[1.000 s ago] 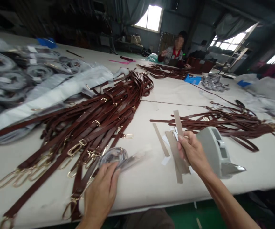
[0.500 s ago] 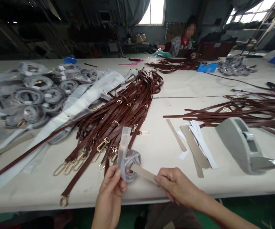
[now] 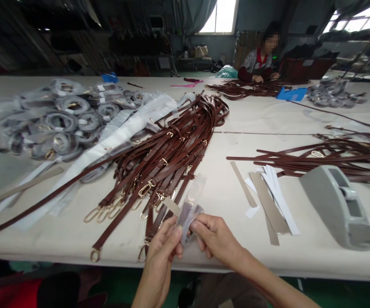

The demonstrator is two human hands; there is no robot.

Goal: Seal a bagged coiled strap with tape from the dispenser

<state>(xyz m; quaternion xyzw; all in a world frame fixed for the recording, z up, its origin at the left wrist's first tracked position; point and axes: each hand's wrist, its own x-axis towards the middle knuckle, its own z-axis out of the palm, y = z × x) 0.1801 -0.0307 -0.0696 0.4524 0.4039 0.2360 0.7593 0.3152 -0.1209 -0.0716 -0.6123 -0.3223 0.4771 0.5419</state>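
Over table, left hand, right hand pinch clear plastic bag around grey coil.

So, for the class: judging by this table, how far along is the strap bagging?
Done, it seems: the bagged strap coils heaped at the far left. In hand: the left hand and right hand hold a small clear bag beside a tan strip. Left: the loose brown straps in the middle pile and those at the right.

The left hand and right hand pinch a clear plastic bag above the table. Brown leather straps lie just beyond.
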